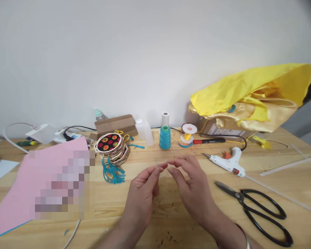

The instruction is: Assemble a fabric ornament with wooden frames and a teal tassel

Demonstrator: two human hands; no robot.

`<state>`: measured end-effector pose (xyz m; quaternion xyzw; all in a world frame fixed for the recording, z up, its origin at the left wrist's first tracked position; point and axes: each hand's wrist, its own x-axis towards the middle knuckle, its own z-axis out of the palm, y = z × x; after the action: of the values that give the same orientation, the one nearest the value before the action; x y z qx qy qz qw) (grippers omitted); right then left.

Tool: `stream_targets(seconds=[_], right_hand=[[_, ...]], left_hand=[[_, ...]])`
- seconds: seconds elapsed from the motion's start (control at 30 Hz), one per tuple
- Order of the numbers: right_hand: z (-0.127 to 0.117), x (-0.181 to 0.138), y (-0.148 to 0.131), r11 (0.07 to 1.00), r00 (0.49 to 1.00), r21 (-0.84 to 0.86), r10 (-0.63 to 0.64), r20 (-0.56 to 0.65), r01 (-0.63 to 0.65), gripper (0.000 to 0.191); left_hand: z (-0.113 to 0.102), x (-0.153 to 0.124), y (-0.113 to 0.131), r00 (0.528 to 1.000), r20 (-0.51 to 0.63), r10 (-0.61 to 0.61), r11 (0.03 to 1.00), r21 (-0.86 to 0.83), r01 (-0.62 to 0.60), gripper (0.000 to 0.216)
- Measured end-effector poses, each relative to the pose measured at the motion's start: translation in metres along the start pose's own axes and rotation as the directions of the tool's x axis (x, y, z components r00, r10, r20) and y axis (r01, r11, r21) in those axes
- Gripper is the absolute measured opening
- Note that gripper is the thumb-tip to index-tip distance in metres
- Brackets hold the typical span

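My left hand (145, 186) is closed in a pinch, thumb against forefinger, on a thin needle (157, 165) that sticks up from the fingertips. My right hand (190, 181) sits just to its right with thumb and fingers drawn together close to the needle's tip; whatever it pinches is too fine to see. Both hands hover over the middle of the wooden table (150, 221). A teal thread spool (165, 137) stands just beyond them.
Black scissors (256, 207) and a white glue gun (226, 161) lie to the right. Left are a pink sheet (41, 173), a stack of embroidered round pieces (111, 147) with a teal tassel (112, 173). Behind stand a yellow ribbon spool (188, 133), small bottles (145, 131) and yellow fabric (251, 93).
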<state>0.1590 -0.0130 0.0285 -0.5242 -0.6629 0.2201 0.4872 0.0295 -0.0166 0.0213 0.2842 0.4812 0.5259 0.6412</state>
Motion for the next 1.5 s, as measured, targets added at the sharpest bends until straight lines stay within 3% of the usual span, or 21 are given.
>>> stream_targets(seconds=[0.13,0.23,0.47,0.8,0.97,1.03,1.2,1.37,1.5], right_hand=[[-0.001,0.008,-0.002,0.930,0.943,0.178,0.295,0.155,-0.321,0.015],[0.000,0.011,-0.004,0.876,0.906,0.252,0.362,0.220,-0.411,0.014],[0.001,0.011,-0.006,0.764,0.872,0.426,0.387,0.300,-0.485,0.015],[-0.006,0.013,-0.003,0.800,0.885,0.399,0.337,0.320,-0.449,0.021],[-0.010,0.015,0.002,0.697,0.797,0.417,0.392,0.459,-0.583,0.021],[-0.010,0.015,0.003,0.667,0.784,0.436,0.404,0.471,-0.605,0.021],[-0.010,0.016,0.001,0.703,0.819,0.462,0.313,0.481,-0.541,0.017],[-0.013,0.017,-0.004,0.773,0.855,0.393,0.363,0.369,-0.498,0.018],[-0.016,0.020,-0.013,0.740,0.852,0.435,0.378,0.362,-0.513,0.020]], left_hand=[[-0.002,-0.002,-0.005,0.998,0.009,0.058,0.989,0.133,-0.059,0.030],[-0.002,-0.004,-0.005,0.998,0.031,0.053,0.974,0.218,-0.059,0.033],[0.000,-0.008,-0.001,0.992,0.110,0.064,0.937,0.337,-0.098,0.031],[-0.001,-0.004,-0.006,0.993,0.108,0.049,0.929,0.360,-0.085,0.034],[-0.002,-0.005,-0.005,0.989,0.134,0.064,0.910,0.399,-0.113,0.034],[-0.003,-0.005,-0.005,0.986,0.149,0.073,0.895,0.427,-0.130,0.034],[-0.002,-0.007,-0.003,0.985,0.148,0.084,0.874,0.464,-0.144,0.035],[0.001,-0.011,0.004,0.959,0.183,0.217,0.817,0.504,-0.281,0.027],[0.003,-0.014,0.010,0.934,0.205,0.293,0.753,0.552,-0.358,0.020]])
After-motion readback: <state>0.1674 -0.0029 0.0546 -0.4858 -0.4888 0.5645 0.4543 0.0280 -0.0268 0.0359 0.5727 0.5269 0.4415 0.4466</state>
